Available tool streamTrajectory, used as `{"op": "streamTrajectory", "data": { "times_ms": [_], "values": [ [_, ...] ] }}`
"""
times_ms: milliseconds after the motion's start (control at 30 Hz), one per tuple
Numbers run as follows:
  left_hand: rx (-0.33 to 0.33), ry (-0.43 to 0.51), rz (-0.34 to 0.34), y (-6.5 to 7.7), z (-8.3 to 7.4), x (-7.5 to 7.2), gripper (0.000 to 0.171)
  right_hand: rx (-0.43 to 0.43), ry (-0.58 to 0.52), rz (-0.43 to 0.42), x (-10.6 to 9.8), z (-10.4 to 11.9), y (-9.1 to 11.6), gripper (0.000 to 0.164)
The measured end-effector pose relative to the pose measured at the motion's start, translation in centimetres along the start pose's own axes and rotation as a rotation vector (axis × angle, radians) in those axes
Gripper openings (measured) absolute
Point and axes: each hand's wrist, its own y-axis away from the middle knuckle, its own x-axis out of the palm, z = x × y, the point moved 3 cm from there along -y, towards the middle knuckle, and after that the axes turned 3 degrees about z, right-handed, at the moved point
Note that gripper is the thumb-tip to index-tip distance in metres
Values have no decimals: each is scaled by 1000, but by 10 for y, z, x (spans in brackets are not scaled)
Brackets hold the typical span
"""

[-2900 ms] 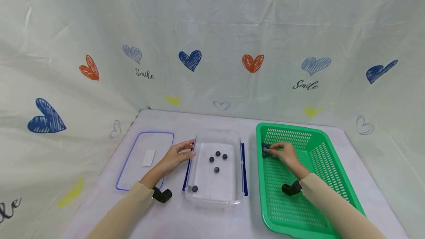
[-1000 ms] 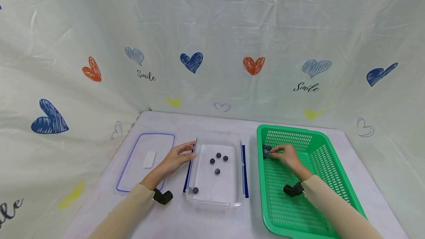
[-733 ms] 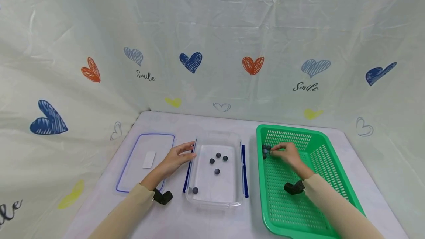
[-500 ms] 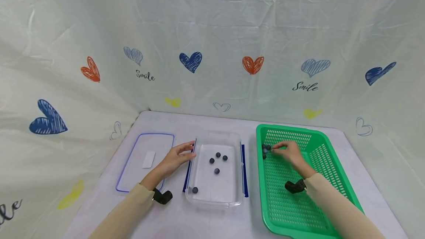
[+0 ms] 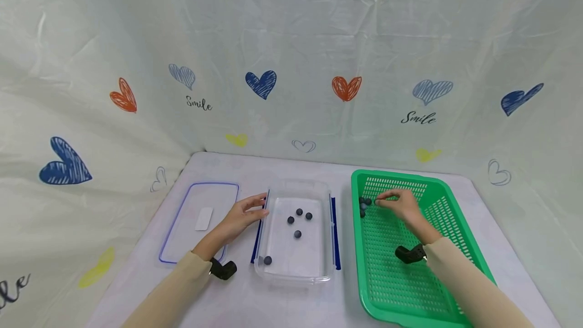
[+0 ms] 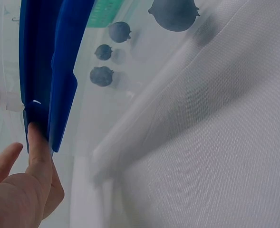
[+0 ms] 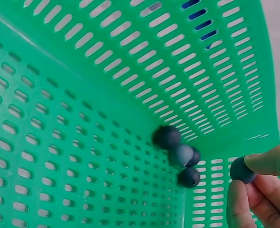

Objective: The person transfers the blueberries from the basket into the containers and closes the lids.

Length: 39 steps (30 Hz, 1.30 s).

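My right hand [image 5: 404, 207] is over the far left part of the green basket [image 5: 357, 257], pinching a blueberry [image 7: 243, 170] between thumb and fingertips. Several more blueberries [image 7: 188, 177] cluster in the basket's corner, left of that hand in the head view. At the left wall of the clear plastic box [image 5: 314, 262], my left hand [image 5: 238, 220] rests with fairly straight fingers. In the left wrist view one finger touches the box's blue side latch [image 6: 63, 71]. Several blueberries [image 5: 297, 234] lie inside the box, one of them [image 5: 267, 260] in its near left corner.
A clear lid with a blue edge [image 5: 199, 183] lies flat left of the box, partly under my left forearm, and a small white rectangle [image 5: 204, 218] shows on it. A heart-printed sheet [image 5: 300, 115] hangs behind the white table [image 5: 296, 313].
My right hand has drawn away from the basket's blueberry cluster, moving right and slightly up with one blueberry pinched. The left hand has stayed at the box.
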Motion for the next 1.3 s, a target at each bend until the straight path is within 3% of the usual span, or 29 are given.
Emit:
{"op": "streamTrajectory", "data": {
  "times_ms": [533, 933, 1300],
  "values": [
    [0, -20, 10, 0, -2, 0, 64, -20, -95, 36, -9, 25, 10, 27],
    [0, -18, 11, 0, -3, 0, 65, -101, -163, 51, -17, 55, 24, 38],
    [-10, -14, 5, 1, -2, 0, 65, -142, -207, 89, -7, 85, 31, 33]
  ]
}}
